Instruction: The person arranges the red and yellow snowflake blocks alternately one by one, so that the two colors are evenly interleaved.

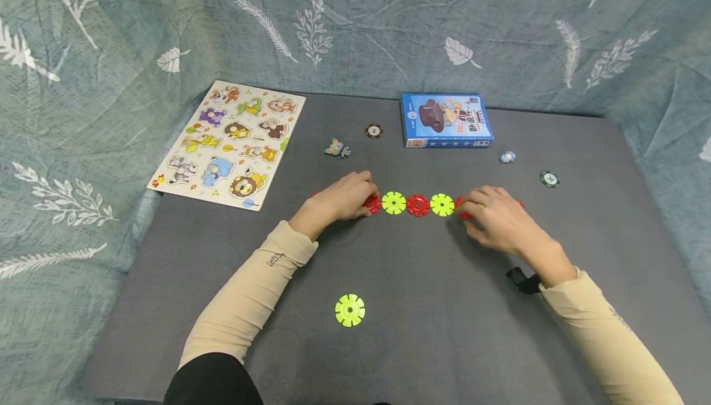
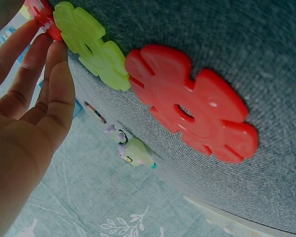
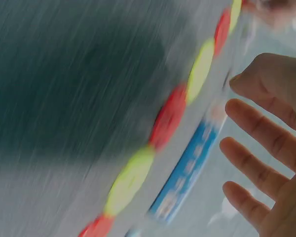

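A straight row of red and yellow-green notched plastic discs (image 1: 418, 205) lies across the table, joined edge to edge. My left hand (image 1: 341, 198) pinches a red disc (image 1: 373, 205) in the row's left part. In the left wrist view, a yellow-green disc (image 2: 91, 47) and a red end disc (image 2: 187, 103) extend beyond that hand. My right hand (image 1: 497, 220) hovers by the right part of the row and hides some of it. Its fingers (image 3: 259, 165) are spread and hold nothing in the right wrist view. One loose yellow-green disc (image 1: 350, 310) lies nearer the front.
An animal puzzle board (image 1: 222, 146) lies at the back left, and a blue box (image 1: 447, 121) at the back. Small items lie between and beside them: a dark chip (image 1: 374, 131), a butterfly-like figure (image 1: 336, 148), a blue piece (image 1: 508, 157) and a green chip (image 1: 550, 178).
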`<action>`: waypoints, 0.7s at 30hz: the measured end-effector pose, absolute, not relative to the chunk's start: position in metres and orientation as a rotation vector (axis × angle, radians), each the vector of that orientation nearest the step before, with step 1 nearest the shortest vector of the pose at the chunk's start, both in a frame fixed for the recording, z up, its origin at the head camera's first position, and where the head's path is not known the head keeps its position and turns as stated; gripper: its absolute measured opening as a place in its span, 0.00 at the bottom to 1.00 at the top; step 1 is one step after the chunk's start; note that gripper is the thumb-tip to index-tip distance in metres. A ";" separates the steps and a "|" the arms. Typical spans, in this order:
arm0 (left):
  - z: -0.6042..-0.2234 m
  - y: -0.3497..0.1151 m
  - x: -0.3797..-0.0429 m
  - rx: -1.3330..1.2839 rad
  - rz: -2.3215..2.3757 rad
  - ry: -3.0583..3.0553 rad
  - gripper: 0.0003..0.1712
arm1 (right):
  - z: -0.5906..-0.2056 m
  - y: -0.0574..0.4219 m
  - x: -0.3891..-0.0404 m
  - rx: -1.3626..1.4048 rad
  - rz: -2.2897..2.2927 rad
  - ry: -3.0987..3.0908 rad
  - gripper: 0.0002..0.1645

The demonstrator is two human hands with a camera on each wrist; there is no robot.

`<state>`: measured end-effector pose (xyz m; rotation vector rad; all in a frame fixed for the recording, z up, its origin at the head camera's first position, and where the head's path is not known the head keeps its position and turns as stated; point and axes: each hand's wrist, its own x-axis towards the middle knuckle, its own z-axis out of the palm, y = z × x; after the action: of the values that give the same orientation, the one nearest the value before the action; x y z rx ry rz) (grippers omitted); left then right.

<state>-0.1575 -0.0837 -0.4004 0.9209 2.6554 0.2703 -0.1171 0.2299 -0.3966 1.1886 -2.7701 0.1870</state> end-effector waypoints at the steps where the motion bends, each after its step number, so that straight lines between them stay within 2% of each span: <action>1: -0.400 -0.083 -0.158 0.921 0.268 2.656 0.21 | -0.398 0.222 -0.115 1.239 0.184 -2.741 0.12; 13: -0.400 -0.082 -0.157 0.892 0.255 2.657 0.20 | -0.414 0.127 -0.072 1.804 0.181 -2.369 0.16; 21: -0.399 -0.082 -0.155 0.891 0.238 2.667 0.20 | -0.409 0.077 -0.041 2.121 0.119 -2.300 0.29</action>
<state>-0.1551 -0.0818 -0.3993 0.8908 2.6672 0.2376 -0.0406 0.0768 -0.4094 2.1210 -2.2998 0.1193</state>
